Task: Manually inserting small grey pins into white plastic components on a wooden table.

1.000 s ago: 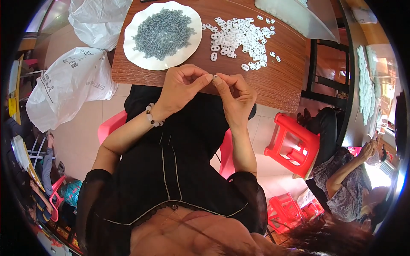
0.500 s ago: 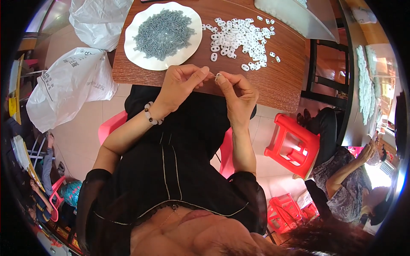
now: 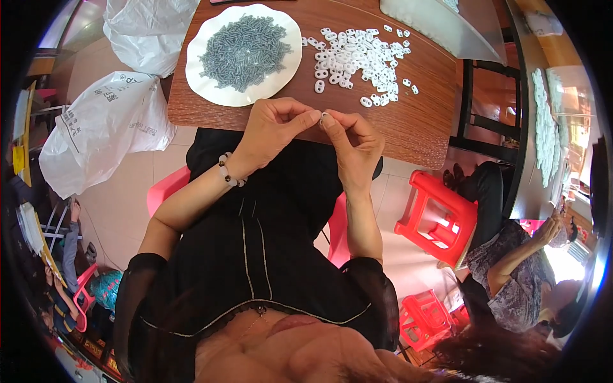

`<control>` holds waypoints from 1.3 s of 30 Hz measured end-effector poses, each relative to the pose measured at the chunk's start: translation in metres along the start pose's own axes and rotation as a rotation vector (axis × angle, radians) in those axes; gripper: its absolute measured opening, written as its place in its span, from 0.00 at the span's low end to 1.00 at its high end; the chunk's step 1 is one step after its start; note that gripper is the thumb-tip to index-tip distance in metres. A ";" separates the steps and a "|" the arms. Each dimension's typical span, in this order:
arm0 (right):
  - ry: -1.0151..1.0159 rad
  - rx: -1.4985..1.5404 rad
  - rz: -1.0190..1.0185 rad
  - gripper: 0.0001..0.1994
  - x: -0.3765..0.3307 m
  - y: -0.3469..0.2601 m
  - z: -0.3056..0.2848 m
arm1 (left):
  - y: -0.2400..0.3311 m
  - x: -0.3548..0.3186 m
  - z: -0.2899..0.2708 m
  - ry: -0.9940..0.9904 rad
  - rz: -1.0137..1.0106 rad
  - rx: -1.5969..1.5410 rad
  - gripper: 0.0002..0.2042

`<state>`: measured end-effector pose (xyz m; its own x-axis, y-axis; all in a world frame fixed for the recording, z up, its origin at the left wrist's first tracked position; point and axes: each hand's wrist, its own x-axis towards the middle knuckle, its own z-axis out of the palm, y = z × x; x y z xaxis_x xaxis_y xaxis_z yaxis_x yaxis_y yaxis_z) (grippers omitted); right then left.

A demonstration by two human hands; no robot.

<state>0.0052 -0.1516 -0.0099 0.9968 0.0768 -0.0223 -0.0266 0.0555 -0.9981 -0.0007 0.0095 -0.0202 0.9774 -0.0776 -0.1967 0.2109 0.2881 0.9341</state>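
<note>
Above the near edge of the table my two hands meet, fingertips almost touching. My right hand (image 3: 356,137) pinches a small white piece (image 3: 324,115), mostly covered by thumb and forefinger. Thumb and forefinger of my left hand (image 3: 278,125) are pressed together beside it; whatever they hold is too small to make out. Beyond my left hand lies a white wavy-rimmed plate (image 3: 200,85), heaped with short grey-blue tubes (image 3: 246,51). To its right, a loose pile of white two-holed pieces (image 3: 357,59) spreads over the wooden table (image 3: 415,127).
White plastic bags (image 3: 105,131) lie left of the table. A pale tray or box (image 3: 440,29) sits at the far right corner. Red stools (image 3: 440,217) stand on the floor to the right, near a seated person (image 3: 517,274). Another person's arm (image 3: 71,242) shows at far left.
My left fingertips have come closer to the white piece in my right hand. The piece has turned a little and shows less. Plate and pile look the same.
</note>
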 end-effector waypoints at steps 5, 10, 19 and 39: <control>0.024 0.019 0.000 0.05 0.001 -0.003 -0.004 | 0.003 0.002 0.005 -0.025 -0.020 0.020 0.09; 0.119 0.026 -0.022 0.05 0.001 -0.003 -0.019 | -0.001 0.016 0.011 0.050 0.161 0.294 0.10; 0.126 0.101 -0.055 0.05 -0.002 -0.009 -0.027 | -0.015 0.045 0.012 0.215 0.569 1.169 0.08; -0.008 0.106 0.016 0.03 -0.012 -0.014 -0.015 | 0.020 -0.006 -0.005 -0.101 -0.284 -0.335 0.12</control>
<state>-0.0051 -0.1677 0.0036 0.9956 0.0864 -0.0371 -0.0506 0.1596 -0.9859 -0.0025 0.0204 -0.0012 0.8770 -0.2864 -0.3857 0.4804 0.5337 0.6960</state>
